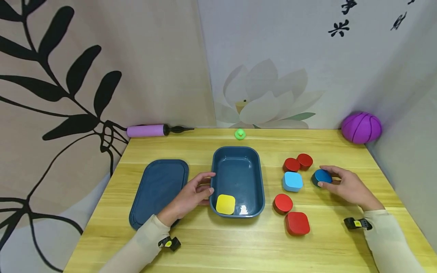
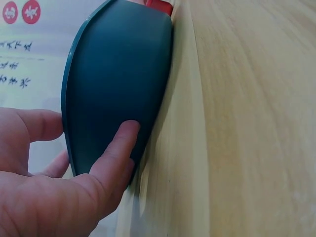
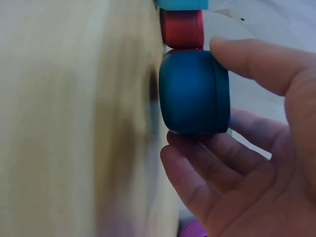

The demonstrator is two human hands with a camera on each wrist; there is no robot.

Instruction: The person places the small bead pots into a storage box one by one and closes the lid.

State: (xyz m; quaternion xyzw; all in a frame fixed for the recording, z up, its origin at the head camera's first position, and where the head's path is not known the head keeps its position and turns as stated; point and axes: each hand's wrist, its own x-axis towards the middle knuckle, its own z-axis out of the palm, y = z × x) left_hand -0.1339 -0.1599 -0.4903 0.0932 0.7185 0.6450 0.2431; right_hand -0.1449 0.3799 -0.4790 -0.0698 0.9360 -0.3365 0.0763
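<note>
My right hand (image 1: pixel 348 187) holds a dark blue round lidded box (image 1: pixel 321 177) between thumb and fingers. In the right wrist view, this round box (image 3: pixel 192 91) stands close over the wood. My left hand (image 1: pixel 192 195) rests its fingertips against the left wall of a dark blue rectangular container (image 1: pixel 261 178). The left wrist view shows relaxed fingers on that container's outer side (image 2: pixel 113 74), one at the rim. A yellow square box (image 1: pixel 225 204) lies inside, at the near left corner. Left of the right hand stand a light blue square box (image 1: pixel 292 181) and several red boxes (image 1: pixel 282 204).
The matching flat lid (image 1: pixel 160 189) lies left of the container, partly under the left forearm. At the table's back edge are a purple hand pump (image 1: pixel 146 131), a small green toy (image 1: pixel 240 134) and a purple ball (image 1: pixel 361 127). Walls border the back and right.
</note>
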